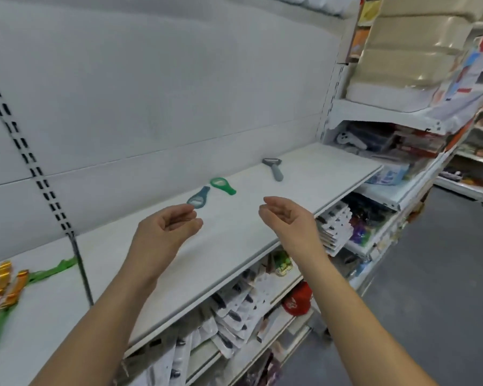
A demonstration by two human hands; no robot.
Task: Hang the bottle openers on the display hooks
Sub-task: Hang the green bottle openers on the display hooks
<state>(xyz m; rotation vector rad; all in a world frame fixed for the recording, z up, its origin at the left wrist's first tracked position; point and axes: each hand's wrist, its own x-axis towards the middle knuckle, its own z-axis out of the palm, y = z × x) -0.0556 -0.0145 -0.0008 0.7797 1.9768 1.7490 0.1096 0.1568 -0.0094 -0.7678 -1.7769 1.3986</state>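
Observation:
Two bottle openers lie on the white shelf (pixel 304 168): a grey-blue opener (pixel 199 197) and, just right of it, a green opener (pixel 222 185). Further right lies a grey peeler-like tool (pixel 273 168). My left hand (pixel 165 229) hovers over the shelf with loosely curled fingers, its fingertips just short of the grey-blue opener's ring, holding nothing. Over the shelf's front part my right hand (pixel 286 215) floats palm-up with relaxed curled fingers, empty. No display hooks are visible on the white back panel (pixel 165 93).
Gold and green packaged items (pixel 9 285) lie on the shelf at the far left. A slotted upright (pixel 25 151) runs down the back panel. Carded goods (pixel 234 316) fill lower shelves. Beige trays (pixel 402 51) are stacked top right; grey aisle floor (pixel 444 274) lies to the right.

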